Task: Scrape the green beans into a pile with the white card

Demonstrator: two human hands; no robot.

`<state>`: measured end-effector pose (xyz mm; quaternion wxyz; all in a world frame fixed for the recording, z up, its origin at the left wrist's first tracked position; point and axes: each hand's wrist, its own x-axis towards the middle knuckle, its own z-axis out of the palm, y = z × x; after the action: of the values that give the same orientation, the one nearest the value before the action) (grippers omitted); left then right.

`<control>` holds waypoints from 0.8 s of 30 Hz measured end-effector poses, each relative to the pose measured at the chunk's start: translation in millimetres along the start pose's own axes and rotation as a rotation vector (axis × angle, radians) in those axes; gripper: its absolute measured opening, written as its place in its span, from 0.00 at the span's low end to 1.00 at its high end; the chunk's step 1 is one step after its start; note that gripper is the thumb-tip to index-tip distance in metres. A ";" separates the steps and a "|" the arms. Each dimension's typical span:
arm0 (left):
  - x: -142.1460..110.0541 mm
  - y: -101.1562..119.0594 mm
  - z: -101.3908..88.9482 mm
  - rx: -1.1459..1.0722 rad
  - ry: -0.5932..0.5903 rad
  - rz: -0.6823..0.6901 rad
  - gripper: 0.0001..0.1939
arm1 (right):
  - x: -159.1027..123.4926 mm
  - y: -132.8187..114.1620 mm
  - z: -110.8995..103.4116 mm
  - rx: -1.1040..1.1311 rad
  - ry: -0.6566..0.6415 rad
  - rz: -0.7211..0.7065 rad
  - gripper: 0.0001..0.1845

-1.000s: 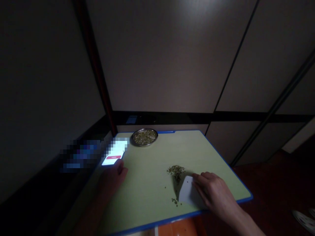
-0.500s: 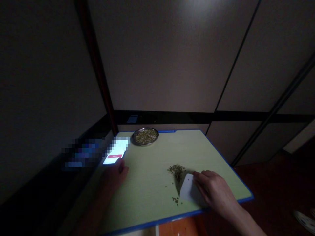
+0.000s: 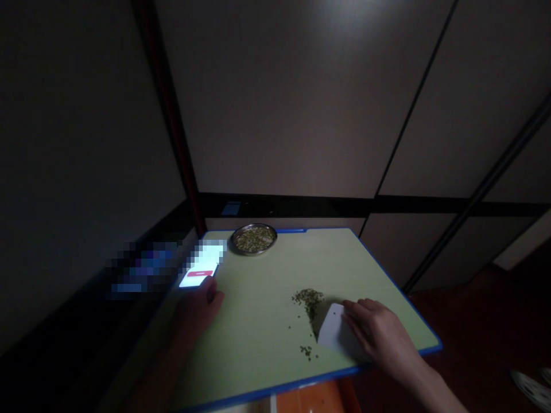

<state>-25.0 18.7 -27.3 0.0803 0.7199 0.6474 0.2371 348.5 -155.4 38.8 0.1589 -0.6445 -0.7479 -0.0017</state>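
Note:
My right hand grips a white flat card with a small hole near its top corner, tilted on the green tabletop. Just left of the card lies a loose pile of small green-brown beans, trailing down towards its edge. A few more beans are scattered nearer the front. My left hand rests with curled fingers at the lower edge of a lit phone; whether anything is inside those fingers is hidden. A round metal dish holding similar beans stands at the back left.
A blue rim borders the table. Behind it rise dark cabinet panels with a black strip. An orange surface shows below the front edge. Shoes are on the dark floor at right.
My right hand has shifted slightly to the right with the white card, widening the gap to the bean pile. My left hand stays by the phone.

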 end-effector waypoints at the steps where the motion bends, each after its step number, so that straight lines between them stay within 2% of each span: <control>1: -0.4 0.5 -0.6 -0.005 -0.001 -0.001 0.07 | 2.0 -0.2 1.8 -0.007 0.012 0.009 0.14; 5: -0.4 0.4 -1.0 -0.023 -0.001 -0.020 0.06 | 7.5 -4.6 2.7 -0.001 0.050 0.030 0.14; 13: -0.9 0.4 -0.5 -0.029 -0.005 -0.040 0.06 | 13.3 -24.1 4.7 0.083 0.020 -0.001 0.13; 18: -0.4 -3.4 5.3 -0.009 0.020 0.009 0.07 | 23.4 -33.9 13.5 0.091 0.027 -0.040 0.11; 24: 4.8 -8.3 9.9 0.008 0.031 -0.026 0.07 | 37.4 -44.5 19.7 0.074 0.008 -0.118 0.10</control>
<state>-27.8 26.4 -38.4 0.0707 0.7080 0.6587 0.2447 296.5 -122.8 38.1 0.1853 -0.5929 -0.7836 0.0143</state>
